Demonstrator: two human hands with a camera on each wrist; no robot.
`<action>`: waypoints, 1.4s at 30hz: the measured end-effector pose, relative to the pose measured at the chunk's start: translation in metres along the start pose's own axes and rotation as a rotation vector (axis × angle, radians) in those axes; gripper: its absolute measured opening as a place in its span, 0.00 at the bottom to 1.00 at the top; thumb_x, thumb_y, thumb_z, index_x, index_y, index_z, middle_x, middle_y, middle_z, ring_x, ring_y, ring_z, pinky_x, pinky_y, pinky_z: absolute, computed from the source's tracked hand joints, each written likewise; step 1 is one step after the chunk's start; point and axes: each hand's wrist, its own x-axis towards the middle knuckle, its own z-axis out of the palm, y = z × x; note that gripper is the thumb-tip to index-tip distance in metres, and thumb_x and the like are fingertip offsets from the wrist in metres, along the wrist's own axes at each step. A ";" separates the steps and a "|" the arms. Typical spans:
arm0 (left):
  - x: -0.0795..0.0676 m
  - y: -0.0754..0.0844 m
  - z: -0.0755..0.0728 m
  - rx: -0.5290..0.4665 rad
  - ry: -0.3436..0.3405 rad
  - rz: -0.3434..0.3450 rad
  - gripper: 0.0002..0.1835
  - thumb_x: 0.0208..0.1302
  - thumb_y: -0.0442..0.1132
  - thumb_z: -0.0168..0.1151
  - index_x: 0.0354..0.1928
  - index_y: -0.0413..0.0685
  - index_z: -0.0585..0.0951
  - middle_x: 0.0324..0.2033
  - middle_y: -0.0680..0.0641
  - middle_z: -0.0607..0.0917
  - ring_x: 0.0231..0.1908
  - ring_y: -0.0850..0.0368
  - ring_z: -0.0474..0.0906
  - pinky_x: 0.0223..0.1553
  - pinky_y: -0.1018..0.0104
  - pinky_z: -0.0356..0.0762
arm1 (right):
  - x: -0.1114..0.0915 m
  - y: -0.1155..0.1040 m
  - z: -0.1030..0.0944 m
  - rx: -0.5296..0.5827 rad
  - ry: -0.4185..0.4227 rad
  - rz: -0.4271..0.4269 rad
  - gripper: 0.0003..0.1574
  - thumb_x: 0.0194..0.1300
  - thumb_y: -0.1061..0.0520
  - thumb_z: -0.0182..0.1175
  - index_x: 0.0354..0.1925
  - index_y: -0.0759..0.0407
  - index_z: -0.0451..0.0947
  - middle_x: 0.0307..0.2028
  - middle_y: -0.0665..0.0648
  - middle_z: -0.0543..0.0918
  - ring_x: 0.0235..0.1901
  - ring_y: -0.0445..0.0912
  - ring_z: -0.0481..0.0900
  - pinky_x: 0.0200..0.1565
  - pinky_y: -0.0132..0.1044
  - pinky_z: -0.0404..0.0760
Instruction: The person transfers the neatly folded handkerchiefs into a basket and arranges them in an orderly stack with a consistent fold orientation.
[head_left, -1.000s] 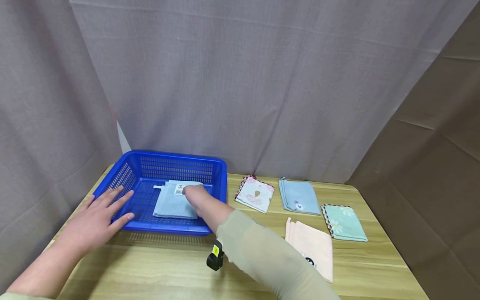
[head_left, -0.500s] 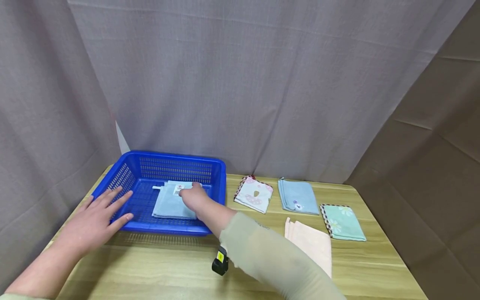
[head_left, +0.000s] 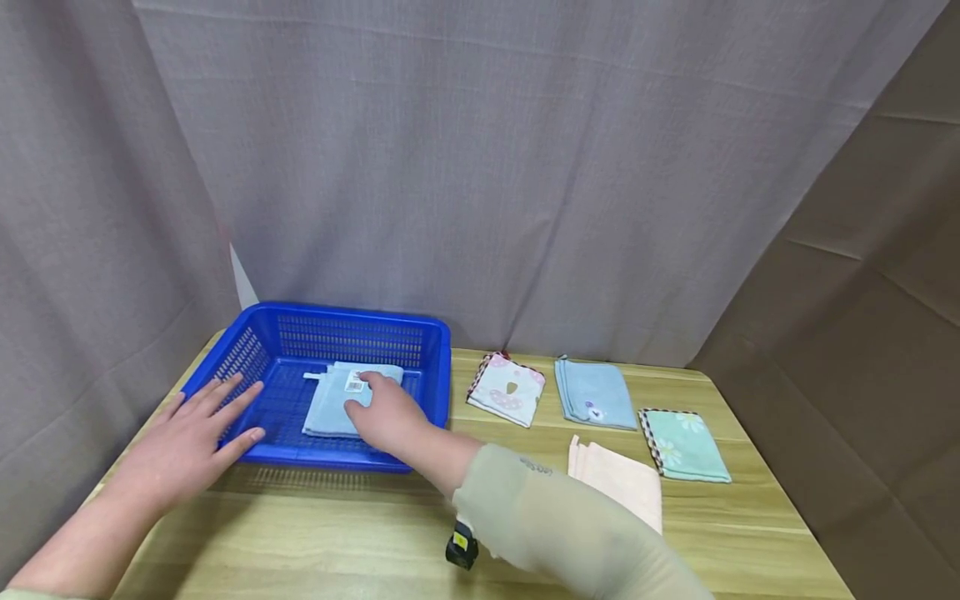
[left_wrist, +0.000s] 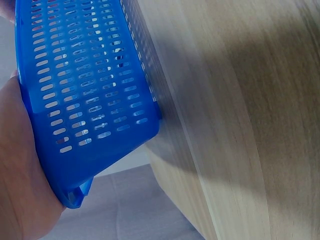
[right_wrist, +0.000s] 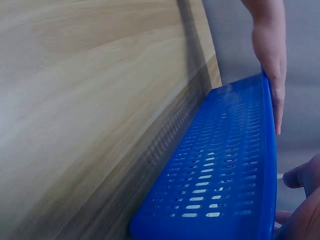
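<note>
My left hand (head_left: 180, 446) rests with spread, straight fingers on the front left corner of the blue plastic basket (head_left: 360, 312). In the left wrist view, part of that hand (left_wrist: 20, 170) lies along the basket's rim. Inside the basket a folded light blue towel (head_left: 327, 410) lies flat, showing a white label and a small hanging loop. Over the towel's right part is my right hand (head_left: 393, 421), its thumb and index finger parted and no cloth pinched between them. The other right fingers are mostly hidden in the head view.
Right of the basket lie folded towels: a white and pink one (head_left: 507, 390), a blue one (head_left: 597, 394), a green one (head_left: 687, 446) and a pale pink one (head_left: 618, 483), partly behind my right sleeve. A grey curtain (head_left: 480, 167) hangs behind the wooden table (head_left: 315, 533).
My right hand has drawn back slightly toward me, and its thumb and index finger now show apart. The light blue towel stays in the basket. My left hand has not moved.
</note>
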 end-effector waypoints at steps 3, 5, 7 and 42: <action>0.000 0.000 0.000 -0.001 -0.002 -0.001 0.36 0.71 0.62 0.52 0.75 0.54 0.64 0.70 0.35 0.65 0.68 0.31 0.60 0.64 0.29 0.50 | -0.005 0.001 0.000 -0.079 0.014 -0.037 0.32 0.73 0.42 0.54 0.71 0.48 0.67 0.67 0.53 0.72 0.65 0.48 0.72 0.62 0.42 0.73; 0.001 0.001 0.000 -0.001 -0.001 -0.001 0.36 0.71 0.62 0.52 0.74 0.53 0.65 0.70 0.35 0.65 0.68 0.31 0.60 0.64 0.29 0.50 | -0.008 0.003 0.001 -0.123 0.024 -0.066 0.33 0.73 0.41 0.53 0.71 0.47 0.67 0.67 0.52 0.73 0.65 0.48 0.72 0.62 0.42 0.73; 0.001 0.001 0.000 -0.006 -0.003 -0.003 0.36 0.71 0.62 0.52 0.74 0.53 0.65 0.70 0.35 0.65 0.68 0.31 0.60 0.65 0.29 0.49 | -0.011 0.004 0.002 -0.170 0.029 -0.093 0.33 0.74 0.39 0.52 0.72 0.45 0.66 0.67 0.49 0.72 0.66 0.47 0.71 0.63 0.42 0.72; -0.002 -0.001 0.003 -0.013 0.008 -0.005 0.35 0.72 0.62 0.52 0.74 0.54 0.64 0.70 0.35 0.65 0.68 0.31 0.60 0.68 0.30 0.43 | -0.055 0.047 -0.012 -0.578 0.188 -0.448 0.43 0.74 0.26 0.24 0.78 0.40 0.53 0.77 0.51 0.55 0.75 0.53 0.51 0.73 0.54 0.50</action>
